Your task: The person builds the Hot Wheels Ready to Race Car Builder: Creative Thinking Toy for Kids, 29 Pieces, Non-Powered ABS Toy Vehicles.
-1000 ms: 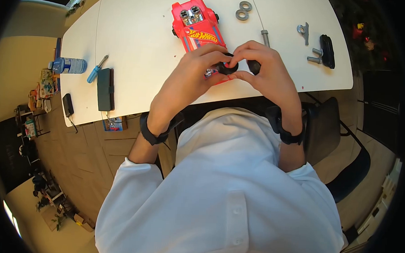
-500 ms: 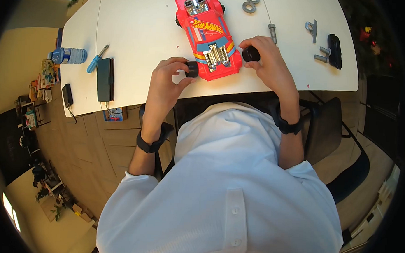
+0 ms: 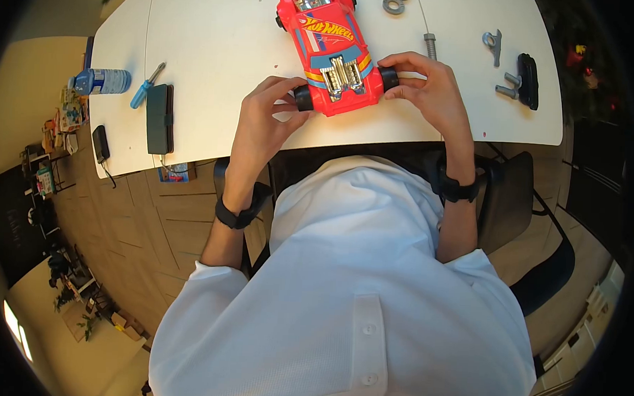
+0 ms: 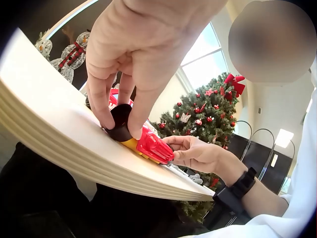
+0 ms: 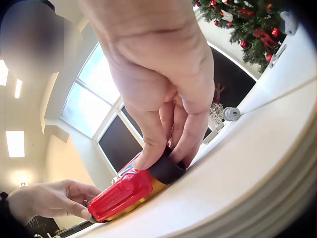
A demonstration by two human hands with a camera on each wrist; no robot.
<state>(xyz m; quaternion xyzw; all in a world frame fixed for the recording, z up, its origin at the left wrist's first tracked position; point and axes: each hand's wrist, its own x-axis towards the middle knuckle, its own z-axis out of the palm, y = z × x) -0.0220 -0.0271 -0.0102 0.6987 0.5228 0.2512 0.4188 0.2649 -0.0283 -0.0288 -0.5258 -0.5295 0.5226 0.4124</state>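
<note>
Toy car (image 3: 341,47): red, lettered "Hot Wheels", lying on the desk (image 3: 209,66) close to its near edge, between the two hands; a chrome engine piece (image 3: 343,77) tops its near end
Left wheel (image 3: 304,98): black, against the left side of the car's near end
Right wheel (image 3: 388,78): black, against the right side of that same end
Left hand (image 3: 262,118): thumb and fingers curved in a pinch about the left wheel, parted only by it
Right hand (image 3: 431,95): a like pinch on the right wheel, thumb on the near side, fingers on the far side
Wrists: a black strap (image 3: 238,210) on the left, another black strap (image 3: 460,190) on the right
Washers (image 3: 394,4): two, grey, side by side on the desk, right of the car
Single bolt (image 3: 430,46): grey, on the desk just beyond the right hand
Grey tool (image 3: 492,47): farther right, with a ring at one end
Bolt pair (image 3: 507,86): grey, beside a black case (image 3: 527,81); whether they touch it, cannot tell
Left part of the desk: a blue-handled screwdriver (image 3: 145,91) between a labelled bottle (image 3: 103,82) and a dark folding case (image 3: 160,120); a small black device (image 3: 101,143) near the edge
Background: a decorated Christmas tree (image 4: 203,109), in the left wrist view
</note>
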